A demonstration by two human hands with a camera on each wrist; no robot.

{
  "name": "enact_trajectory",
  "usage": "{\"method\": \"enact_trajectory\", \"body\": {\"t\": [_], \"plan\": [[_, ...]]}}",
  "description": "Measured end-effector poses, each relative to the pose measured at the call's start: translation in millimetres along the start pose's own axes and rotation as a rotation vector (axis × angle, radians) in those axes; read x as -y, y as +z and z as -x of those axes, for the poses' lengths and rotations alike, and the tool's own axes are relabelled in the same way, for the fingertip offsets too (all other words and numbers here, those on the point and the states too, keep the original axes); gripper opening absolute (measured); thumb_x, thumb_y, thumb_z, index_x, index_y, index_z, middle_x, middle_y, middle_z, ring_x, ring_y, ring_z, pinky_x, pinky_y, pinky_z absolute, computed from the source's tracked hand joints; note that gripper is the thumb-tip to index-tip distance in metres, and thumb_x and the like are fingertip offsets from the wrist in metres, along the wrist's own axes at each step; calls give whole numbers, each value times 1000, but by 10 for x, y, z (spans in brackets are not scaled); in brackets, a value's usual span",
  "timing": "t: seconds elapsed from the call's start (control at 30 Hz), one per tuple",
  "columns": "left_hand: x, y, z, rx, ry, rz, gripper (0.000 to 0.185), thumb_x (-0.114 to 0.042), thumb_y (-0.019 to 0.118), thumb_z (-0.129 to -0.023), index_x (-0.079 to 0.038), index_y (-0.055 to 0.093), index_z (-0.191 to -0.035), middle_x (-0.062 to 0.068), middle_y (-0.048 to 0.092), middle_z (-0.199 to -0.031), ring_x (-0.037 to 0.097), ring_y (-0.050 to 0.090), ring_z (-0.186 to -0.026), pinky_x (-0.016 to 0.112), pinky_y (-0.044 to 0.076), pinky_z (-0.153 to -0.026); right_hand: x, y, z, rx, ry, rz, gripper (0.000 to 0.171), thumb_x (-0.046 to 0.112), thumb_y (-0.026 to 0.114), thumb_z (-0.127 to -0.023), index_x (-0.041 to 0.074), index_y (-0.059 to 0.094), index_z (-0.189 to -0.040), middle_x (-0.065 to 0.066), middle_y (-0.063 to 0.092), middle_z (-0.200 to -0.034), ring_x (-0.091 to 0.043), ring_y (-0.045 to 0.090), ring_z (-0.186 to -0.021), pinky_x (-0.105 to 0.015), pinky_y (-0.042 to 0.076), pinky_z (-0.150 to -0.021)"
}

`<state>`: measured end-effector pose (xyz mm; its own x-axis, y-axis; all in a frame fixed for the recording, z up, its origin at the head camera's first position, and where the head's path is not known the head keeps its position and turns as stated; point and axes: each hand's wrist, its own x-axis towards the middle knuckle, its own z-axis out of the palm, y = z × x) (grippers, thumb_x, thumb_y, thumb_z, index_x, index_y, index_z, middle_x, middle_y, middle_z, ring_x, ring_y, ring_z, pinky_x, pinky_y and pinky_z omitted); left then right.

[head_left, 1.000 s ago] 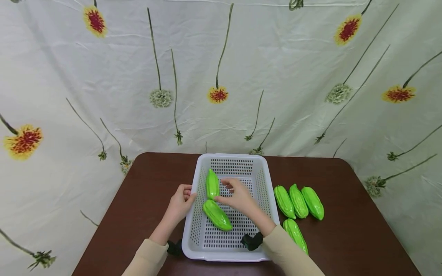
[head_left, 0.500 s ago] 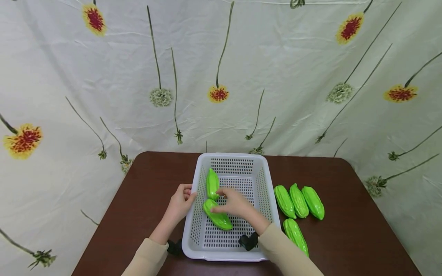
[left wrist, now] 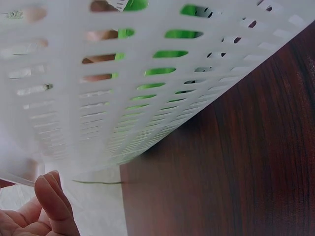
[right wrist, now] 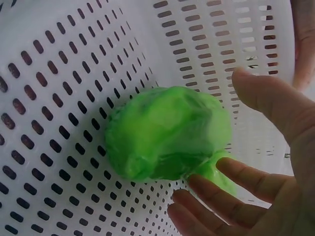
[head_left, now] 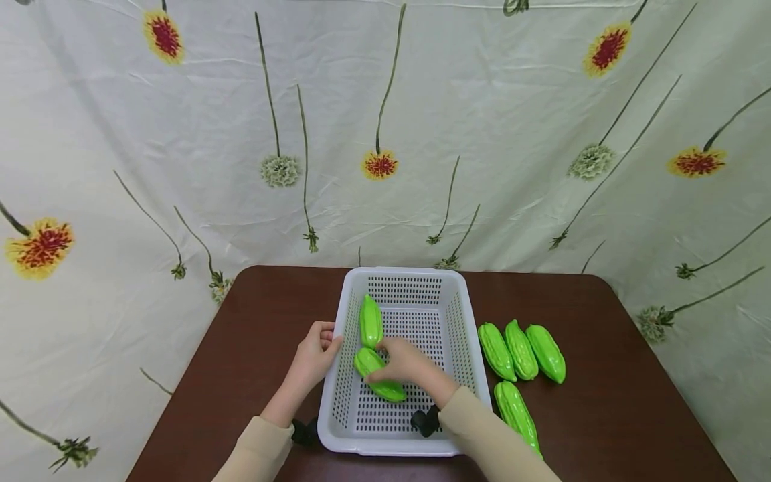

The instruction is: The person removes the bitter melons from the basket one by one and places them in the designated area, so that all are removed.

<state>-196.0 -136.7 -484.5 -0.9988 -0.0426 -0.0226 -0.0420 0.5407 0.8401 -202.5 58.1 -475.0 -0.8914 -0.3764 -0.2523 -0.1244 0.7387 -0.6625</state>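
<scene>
A white plastic basket (head_left: 394, 447) with slotted walls stands on the table. My left hand (head_left: 316, 355) pinches its left rim between thumb and fingers; the left wrist view shows the fingertips (left wrist: 51, 194) at that rim. Two glossy green bitter gourds lie inside along the left: a far one (head_left: 370, 320) pointing away and a near one (head_left: 391, 392) lying aslant. My right hand (head_left: 409, 365) is over the near gourd, thumb on its near side, fingers on its far side. In the right wrist view, thumb and fingers are spread beside this gourd (right wrist: 162, 132), not closed round it.
Right of the basket, three bitter gourds (head_left: 521, 351) lie side by side on the dark brown table (head_left: 608, 408), and another gourd (head_left: 518, 416) lies nearer, by my right sleeve. A flower-printed white cloth (head_left: 518, 201) hangs behind the table.
My right hand has moved nearer and lower, from beside the far gourd to over the near one. The left hand has stayed at the rim, and the basket has not moved.
</scene>
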Motion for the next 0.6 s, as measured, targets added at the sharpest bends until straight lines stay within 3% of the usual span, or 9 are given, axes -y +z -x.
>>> {"method": "enact_trajectory", "body": {"t": [0.13,0.6], "plan": [[2,-3,1,4,0,5,36,-11,61,-96,3,49,-127,16,60,-101,20,59,-81,33,55,-66,-4,57,-20,4,38,9,65,27,88,-70,-2,62,-122,-7,66,-99,-15,59,-80,-32,54,-73],[3,0,2,4,4,11,37,-10,61,-96,4,49,-128,17,59,-101,20,59,-82,34,56,-66,-34,120,-68,16,73,19,57,22,89,-69,-2,64,-114,-6,65,-91,-16,59,-77,-33,55,-71]]}}
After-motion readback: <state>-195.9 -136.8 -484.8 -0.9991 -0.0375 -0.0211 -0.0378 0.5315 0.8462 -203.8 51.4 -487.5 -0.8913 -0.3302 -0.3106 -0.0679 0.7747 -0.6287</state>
